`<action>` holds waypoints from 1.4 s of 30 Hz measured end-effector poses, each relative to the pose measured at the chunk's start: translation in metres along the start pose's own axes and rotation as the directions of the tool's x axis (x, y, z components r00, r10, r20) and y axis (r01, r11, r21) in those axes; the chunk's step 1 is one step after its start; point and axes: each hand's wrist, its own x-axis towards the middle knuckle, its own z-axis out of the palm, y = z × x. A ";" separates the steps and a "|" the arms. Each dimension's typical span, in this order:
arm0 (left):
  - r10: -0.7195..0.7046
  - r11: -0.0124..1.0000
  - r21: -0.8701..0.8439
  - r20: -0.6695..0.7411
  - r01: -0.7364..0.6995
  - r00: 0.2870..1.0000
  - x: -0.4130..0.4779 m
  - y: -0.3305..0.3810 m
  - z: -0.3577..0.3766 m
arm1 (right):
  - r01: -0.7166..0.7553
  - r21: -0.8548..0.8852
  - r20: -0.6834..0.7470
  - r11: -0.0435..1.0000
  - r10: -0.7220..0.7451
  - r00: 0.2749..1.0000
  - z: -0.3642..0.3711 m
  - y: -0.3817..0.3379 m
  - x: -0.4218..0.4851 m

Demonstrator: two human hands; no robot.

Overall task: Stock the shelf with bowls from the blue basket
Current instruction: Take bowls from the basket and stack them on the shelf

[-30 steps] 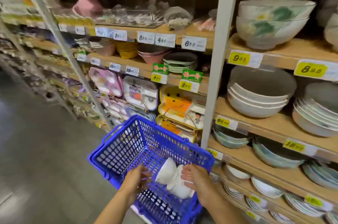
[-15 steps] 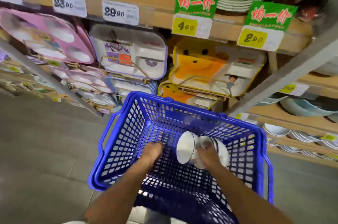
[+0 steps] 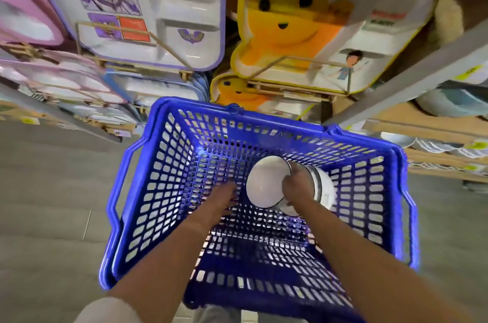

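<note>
Step in hand: picking stock out of the blue basket (image 3: 171,164), which fills the lower centre of the frame; nothing from it has reached the shelf yet. The white bowls (image 3: 264,186) lie on their sides on the basket floor, right of centre. The nearest one shows its open face and dark rim, and the others are nested behind it toward the right wall. The right hand (image 3: 298,185) is down over the top of this group, fingers curled across the rims where the front bowl meets the rest; it has hold of them. How many bowls the grip takes in cannot be told. The left hand (image 3: 224,198) is also inside the basket, just left of the front bowl, fingers stretched toward it and holding nothing. Blur prevents saying whether it touches the bowl. The wooden shelf (image 3: 422,122) carrying bowls and plates runs along the right edge of the frame, behind a grey upright post (image 3: 409,80). Divided children's trays, one yellow bear tray (image 3: 285,32) among them, occupy the racks at the top. Judgement: the next move calls for the left hand to steady the front bowl so that the nested group lifts together, clear of the basket rim, then across to the right-hand shelf.
</note>
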 end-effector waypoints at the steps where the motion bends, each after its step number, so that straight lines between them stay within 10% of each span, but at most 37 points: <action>1: 0.007 1.000 -0.027 0.016 -0.007 1.000 -0.001 0.002 -0.002 | -0.020 0.089 0.020 0.996 0.019 1.000 -0.005 -0.004 -0.003; 19: 0.562 0.715 -0.517 0.022 -0.471 0.827 -0.165 0.074 0.020 | -0.100 0.536 0.358 0.838 -0.119 0.926 -0.133 -0.079 -0.110; 28: 0.728 0.585 -0.506 -0.016 -0.634 0.685 -0.289 0.124 0.051 | 0.141 0.709 0.137 0.691 -0.331 0.934 -0.214 -0.095 -0.193; 42: 0.795 0.528 -0.527 0.029 -0.666 0.607 -0.426 0.135 0.233 | 0.449 0.889 -0.366 0.088 -0.450 0.814 -0.361 -0.006 -0.254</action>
